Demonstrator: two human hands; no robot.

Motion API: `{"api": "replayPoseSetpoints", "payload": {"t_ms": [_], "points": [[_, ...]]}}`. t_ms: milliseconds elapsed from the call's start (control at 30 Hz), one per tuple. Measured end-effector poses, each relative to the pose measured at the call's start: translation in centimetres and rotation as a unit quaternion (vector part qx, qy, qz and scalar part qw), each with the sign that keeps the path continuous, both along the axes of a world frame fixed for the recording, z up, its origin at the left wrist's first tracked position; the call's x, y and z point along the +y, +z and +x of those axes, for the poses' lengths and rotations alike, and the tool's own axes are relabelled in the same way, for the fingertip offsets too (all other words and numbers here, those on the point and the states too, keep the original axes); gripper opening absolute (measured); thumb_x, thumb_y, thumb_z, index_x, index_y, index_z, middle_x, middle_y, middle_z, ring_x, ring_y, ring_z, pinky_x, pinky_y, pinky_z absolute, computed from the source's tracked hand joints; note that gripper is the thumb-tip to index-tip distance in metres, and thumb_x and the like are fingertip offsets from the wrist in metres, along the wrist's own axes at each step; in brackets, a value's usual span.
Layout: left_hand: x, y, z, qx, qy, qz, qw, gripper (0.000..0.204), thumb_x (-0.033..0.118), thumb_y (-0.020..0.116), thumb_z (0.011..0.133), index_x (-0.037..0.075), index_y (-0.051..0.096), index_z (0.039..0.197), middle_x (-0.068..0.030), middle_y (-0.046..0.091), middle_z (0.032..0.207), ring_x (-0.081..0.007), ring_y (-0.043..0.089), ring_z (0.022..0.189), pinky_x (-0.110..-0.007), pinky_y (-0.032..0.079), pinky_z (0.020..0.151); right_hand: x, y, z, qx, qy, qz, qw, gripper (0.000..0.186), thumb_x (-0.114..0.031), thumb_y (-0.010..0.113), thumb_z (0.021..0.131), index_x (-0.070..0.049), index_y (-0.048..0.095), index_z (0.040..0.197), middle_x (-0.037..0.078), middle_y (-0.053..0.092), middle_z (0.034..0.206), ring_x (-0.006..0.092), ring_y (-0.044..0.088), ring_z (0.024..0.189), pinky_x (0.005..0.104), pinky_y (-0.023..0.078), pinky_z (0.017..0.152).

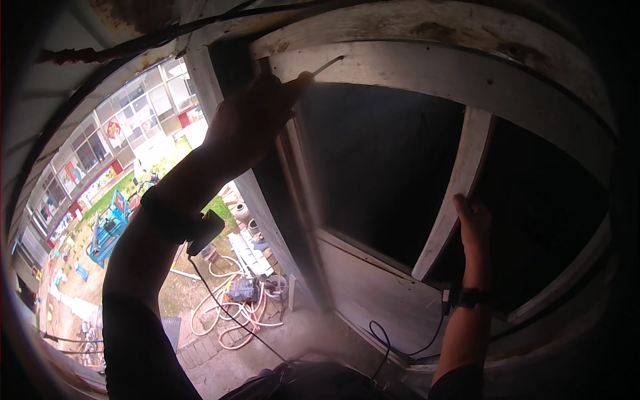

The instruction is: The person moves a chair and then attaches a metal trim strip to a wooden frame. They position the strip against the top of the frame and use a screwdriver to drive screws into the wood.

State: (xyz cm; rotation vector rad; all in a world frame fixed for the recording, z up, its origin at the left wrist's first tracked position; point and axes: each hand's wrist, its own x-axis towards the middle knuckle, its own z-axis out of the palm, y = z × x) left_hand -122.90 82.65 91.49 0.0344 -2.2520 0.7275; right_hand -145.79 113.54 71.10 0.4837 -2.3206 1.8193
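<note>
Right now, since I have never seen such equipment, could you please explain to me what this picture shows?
There is no robot: these are a person's two bare hands. The single picture comes from a wide fisheye camera worn on the head, so straight edges look bent. The raised left hand holds a thin stick-like thing, its tip over a pale wooden rail; I cannot tell whether they touch. The right hand is at a wooden bar; its grip is unclear. Each wrist has a dark band. Outside, on the ground, lies a looped hose.
</note>
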Motion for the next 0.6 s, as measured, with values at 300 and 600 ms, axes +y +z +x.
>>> {"api": "replayPoseSetpoints", "payload": {"t_ms": [300,600], "points": [[-1.5,-0.4,0.2,0.000,-0.021,-0.051,0.998,0.054,0.008,0.054,0.094,0.026,0.043,0.143,-0.0052,0.061,0.107,-0.0174,0.060,0.096,-0.028,0.058,0.070,0.3,-0.4,-0.4,0.006,0.003,-0.008,1.000,0.059,-0.044,0.069,0.082,0.003,0.062,0.117,0.016,0.066,0.105,0.0234,0.061,0.097,0.0364,0.047,0.085],[-2.0,3.4,0.1,0.042,-0.053,-0.106,0.992,0.042,0.013,0.061,0.090,0.026,0.057,0.130,-0.0049,0.059,0.093,-0.0180,0.061,0.090,-0.030,0.056,0.070,0.0,-0.7,-0.3,0.005,-0.003,-0.023,1.000,0.055,-0.045,0.070,0.082,0.002,0.065,0.109,0.013,0.066,0.095,0.0210,0.060,0.088,0.0347,0.047,0.079]]}}
